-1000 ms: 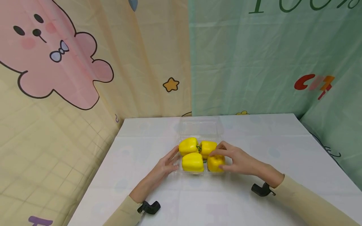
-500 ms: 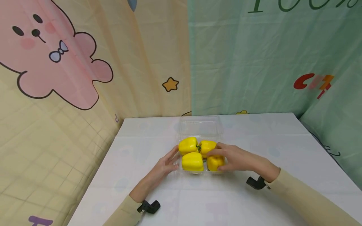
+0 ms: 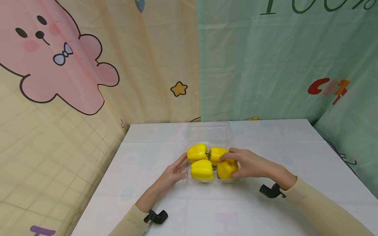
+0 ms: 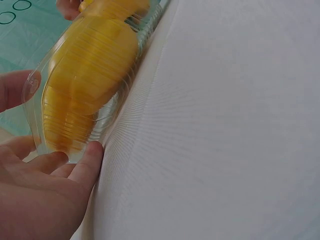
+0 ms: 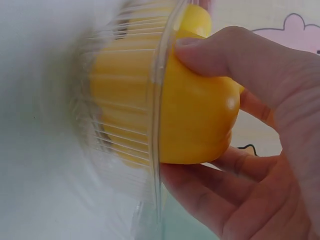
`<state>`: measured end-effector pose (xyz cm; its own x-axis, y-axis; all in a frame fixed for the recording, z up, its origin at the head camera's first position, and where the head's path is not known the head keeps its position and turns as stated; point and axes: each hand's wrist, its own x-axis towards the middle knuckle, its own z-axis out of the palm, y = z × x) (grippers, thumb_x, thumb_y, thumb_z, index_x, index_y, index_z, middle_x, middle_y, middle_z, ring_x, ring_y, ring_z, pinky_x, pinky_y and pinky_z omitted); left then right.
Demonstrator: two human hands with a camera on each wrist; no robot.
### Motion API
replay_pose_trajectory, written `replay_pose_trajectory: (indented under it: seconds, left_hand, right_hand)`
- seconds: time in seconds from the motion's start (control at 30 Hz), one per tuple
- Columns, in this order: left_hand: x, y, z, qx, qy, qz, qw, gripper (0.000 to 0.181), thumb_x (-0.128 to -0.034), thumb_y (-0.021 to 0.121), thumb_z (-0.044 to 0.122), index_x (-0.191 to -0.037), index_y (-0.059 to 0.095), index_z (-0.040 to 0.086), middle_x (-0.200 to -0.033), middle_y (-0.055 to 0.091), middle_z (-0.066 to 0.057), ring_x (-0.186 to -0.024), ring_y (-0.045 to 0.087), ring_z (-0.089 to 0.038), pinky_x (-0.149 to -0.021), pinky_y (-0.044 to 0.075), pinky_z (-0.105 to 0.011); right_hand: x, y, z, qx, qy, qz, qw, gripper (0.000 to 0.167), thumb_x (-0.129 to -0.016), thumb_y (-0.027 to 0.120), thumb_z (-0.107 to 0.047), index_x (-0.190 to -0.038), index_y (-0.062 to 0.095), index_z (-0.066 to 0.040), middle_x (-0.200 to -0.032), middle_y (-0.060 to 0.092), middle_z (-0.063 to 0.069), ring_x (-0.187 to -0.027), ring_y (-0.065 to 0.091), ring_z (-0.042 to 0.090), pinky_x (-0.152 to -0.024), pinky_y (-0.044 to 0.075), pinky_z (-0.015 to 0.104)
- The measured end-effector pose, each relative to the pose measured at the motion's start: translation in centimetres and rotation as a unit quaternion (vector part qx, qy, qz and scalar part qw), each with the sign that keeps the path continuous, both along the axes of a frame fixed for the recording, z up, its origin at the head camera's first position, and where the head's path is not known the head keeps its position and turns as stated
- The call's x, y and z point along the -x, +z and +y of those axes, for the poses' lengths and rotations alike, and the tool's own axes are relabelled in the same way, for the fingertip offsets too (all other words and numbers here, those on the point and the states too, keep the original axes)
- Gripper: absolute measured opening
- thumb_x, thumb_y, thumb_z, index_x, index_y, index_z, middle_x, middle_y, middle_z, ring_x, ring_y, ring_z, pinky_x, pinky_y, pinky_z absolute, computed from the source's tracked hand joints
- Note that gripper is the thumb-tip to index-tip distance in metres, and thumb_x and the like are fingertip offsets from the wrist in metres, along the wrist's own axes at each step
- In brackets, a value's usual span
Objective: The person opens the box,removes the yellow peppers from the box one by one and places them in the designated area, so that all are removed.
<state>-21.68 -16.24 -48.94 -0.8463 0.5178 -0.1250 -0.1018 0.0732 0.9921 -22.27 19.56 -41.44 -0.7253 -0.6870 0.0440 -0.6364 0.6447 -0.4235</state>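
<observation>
A hinged clear plastic container (image 3: 210,134) lies with its lid flipped back, holding yellow bell peppers in two rows. In the back row are a left pepper (image 3: 197,153) and a right pepper (image 3: 217,154); another pepper (image 3: 201,169) is at front left. My right hand (image 3: 251,165) grips the front-right bell pepper (image 5: 200,115) between thumb and fingers; it sticks up above the container's rim (image 5: 159,100), its lower part still inside. My left hand (image 3: 174,172) touches the container's left side, its fingers (image 4: 87,165) against the ribbed wall and its thumb (image 4: 17,90) at the rim.
The container stands on a white-covered table (image 3: 141,157). Behind it hangs a printed cloth backdrop (image 3: 153,65), with more cloth along the left and right sides. A black wrist camera (image 3: 156,217) is strapped to each forearm.
My right hand has closed its fingers round the front-right pepper, which has shifted and risen slightly. My left hand stays at the container's side.
</observation>
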Motion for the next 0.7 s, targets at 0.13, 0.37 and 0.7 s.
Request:
replay_pose_trajectory:
  seconds: [0.13, 0.37, 0.7]
  left_hand:
    - [0.0, -0.1, 0.0, 0.007, -0.003, 0.012, 0.9999, 0.082, -0.1029, 0.058, 0.010, -0.170, 0.017, 0.030, -0.179, 0.010, 0.006, -0.165, 0.015, -0.030, -0.130, 0.024, -0.058]
    - [0.0, -0.1, -0.1, 0.007, -0.005, 0.010, 0.9999, 0.081, -0.1035, 0.058, 0.010, -0.170, 0.016, 0.031, -0.179, 0.010, 0.008, -0.165, 0.014, -0.029, -0.130, 0.023, -0.058]
    - [-0.1, -0.1, 0.0, 0.005, -0.001, 0.005, 1.0000, 0.081, -0.1034, 0.060, 0.011, -0.170, 0.018, 0.032, -0.178, 0.013, 0.011, -0.165, 0.016, -0.025, -0.130, 0.025, -0.057]
  right_hand:
    - [0.0, 0.2, 0.6, 0.032, -0.001, 0.010, 0.9994, 0.052, -0.081, 0.090, -0.028, -0.127, 0.066, -0.036, -0.107, 0.057, -0.014, -0.090, 0.055, 0.007, -0.077, 0.056, 0.030]
    - [-0.1, 0.2, 2.0, 0.087, -0.020, 0.034, 0.9954, 0.056, -0.079, 0.091, -0.018, -0.125, 0.064, -0.035, -0.114, 0.060, -0.014, -0.097, 0.058, 0.007, -0.083, 0.060, 0.033]
    - [0.0, -0.3, 3.0, 0.140, -0.008, 0.066, 0.9880, 0.058, -0.077, 0.090, -0.009, -0.124, 0.063, -0.029, -0.125, 0.059, -0.012, -0.102, 0.058, 0.007, -0.081, 0.059, 0.025]
